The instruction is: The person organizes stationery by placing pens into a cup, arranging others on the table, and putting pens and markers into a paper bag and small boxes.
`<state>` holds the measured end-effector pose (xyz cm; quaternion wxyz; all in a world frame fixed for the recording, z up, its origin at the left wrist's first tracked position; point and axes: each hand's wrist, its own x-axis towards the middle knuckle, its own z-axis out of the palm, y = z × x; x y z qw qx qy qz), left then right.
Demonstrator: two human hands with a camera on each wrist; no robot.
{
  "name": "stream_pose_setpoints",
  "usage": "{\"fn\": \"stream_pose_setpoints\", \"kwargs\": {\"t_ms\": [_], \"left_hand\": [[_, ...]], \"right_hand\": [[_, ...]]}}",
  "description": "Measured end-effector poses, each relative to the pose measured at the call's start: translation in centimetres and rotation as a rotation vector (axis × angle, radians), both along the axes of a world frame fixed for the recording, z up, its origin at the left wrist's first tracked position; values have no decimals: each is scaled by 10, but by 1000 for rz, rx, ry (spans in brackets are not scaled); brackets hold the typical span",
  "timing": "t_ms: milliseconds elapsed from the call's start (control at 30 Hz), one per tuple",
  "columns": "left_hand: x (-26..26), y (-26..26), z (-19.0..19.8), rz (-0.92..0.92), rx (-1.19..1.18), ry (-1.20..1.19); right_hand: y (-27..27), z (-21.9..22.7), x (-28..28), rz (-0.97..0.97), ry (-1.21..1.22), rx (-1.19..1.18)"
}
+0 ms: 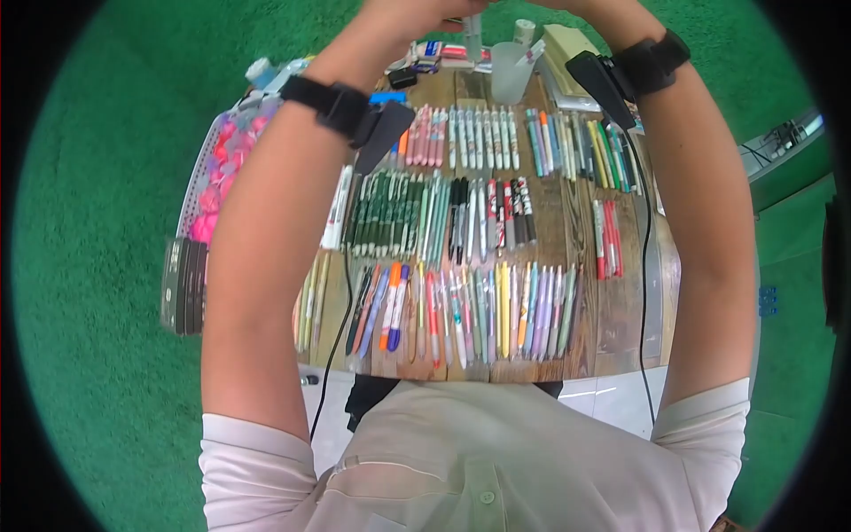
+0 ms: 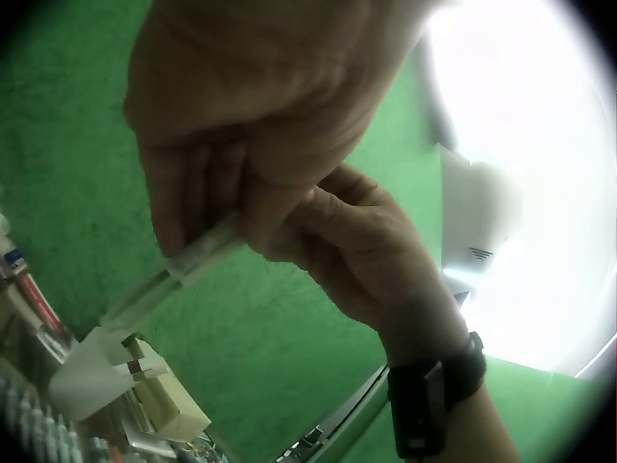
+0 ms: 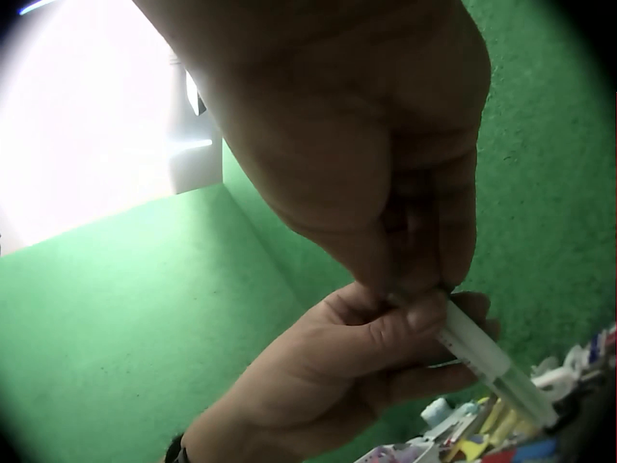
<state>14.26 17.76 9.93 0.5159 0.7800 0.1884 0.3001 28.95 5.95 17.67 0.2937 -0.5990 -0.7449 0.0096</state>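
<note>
A slim clear plastic tube (image 3: 496, 367) with a whitish section is held up beyond the far side of the table. My left hand (image 2: 260, 125) grips it, thumb (image 3: 395, 333) laid along its side. At the tube's upper end, my right hand (image 3: 415, 183) pinches with the fingertips, close against the left thumb. What lies between those fingertips is hidden. Both hands are mostly cut off at the top of the head view, where the tube's lower part points down beside a frosted cup (image 1: 508, 80).
Rows of pens (image 1: 496, 310) cover the wooden table (image 1: 612, 328), with more rows (image 1: 483, 137) behind. A white basket (image 1: 199, 168) of pink items stands at the left, above dark cases (image 1: 183, 284). A cream box (image 1: 570, 53) is behind the cup. Cables hang from both wrists.
</note>
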Motion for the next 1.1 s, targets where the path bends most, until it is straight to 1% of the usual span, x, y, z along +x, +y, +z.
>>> {"fn": "stream_pose_setpoints", "kwargs": {"t_ms": [67, 100, 133, 167, 200, 233, 267, 300, 333, 367, 400, 467, 500, 533, 567, 600, 633, 667, 700, 767, 800, 833, 867, 933, 967, 1000, 1067, 1100], "left_hand": [[35, 4, 1, -8, -25, -44], [52, 10, -2, -5, -58, -81], [66, 15, -6, -14, -56, -82], [80, 20, -13, -4, -67, -73], [92, 25, -22, 8, -81, -61], [102, 29, -32, 38, -91, -49], [109, 34, -41, 33, -94, -45], [116, 42, -52, 52, -25, 38], [122, 50, -62, 70, 45, 121], [125, 57, -73, 69, 44, 124], [125, 65, -84, 75, 54, 110], [126, 74, -100, 85, 64, 99], [127, 76, -106, 91, 127, 106], [127, 78, -110, 96, 190, 112], [127, 81, -113, 98, 191, 113], [127, 80, -113, 131, 213, 176], [127, 80, -113, 163, 235, 239], [126, 79, -112, 161, 236, 238], [121, 71, -106, 193, 226, 278], [112, 67, -96, 225, 214, 318], [105, 72, -91, 224, 242, 340], [97, 77, -87, 224, 271, 362], [88, 82, -82, 226, 270, 361], [68, 92, -75, 196, 160, 261], [58, 95, -71, 207, 181, 171], [49, 96, -68, 210, 180, 169], [17, 57, -29, 341, 192, 223], [0, 42, -16, 344, 187, 224]], "right_hand": [[22, -4, 33, -87, -147, -11], [32, -8, 47, -97, -148, -7], [41, -15, 62, -120, -213, 14], [47, -21, 70, -144, -277, 34], [52, -28, 79, -151, -275, 32], [58, -35, 86, -176, -290, -17], [63, -43, 93, -198, -306, -67], [71, -53, 100, -201, -303, -71], [78, -61, 106, -200, -310, -133], [85, -69, 112, -197, -317, -195], [85, -73, 112, -197, -315, -196], [83, -80, 107, -217, -247, -275], [87, -85, 110, -215, -246, -274], [90, -90, 112, -179, -231, -292], [93, -93, 115, -143, -218, -310], [91, -91, 111, -143, -218, -308], [89, -89, 107, -179, -186, -376], [87, -86, 104, -215, -154, -443], [92, -91, 111, -218, -153, -444], [106, -107, 134, -137, -300, -241], [103, -105, 134, -136, -301, -242], [98, -100, 132, -180, -274, -225], [93, -94, 130, -223, -248, -207], [81, -80, 125, -239, -221, -180], [74, -72, 120, -257, -193, -153], [67, -65, 114, -253, -195, -153], [53, -50, 98, -216, -198, -99], [46, -46, 90, -213, -199, -103]]}}
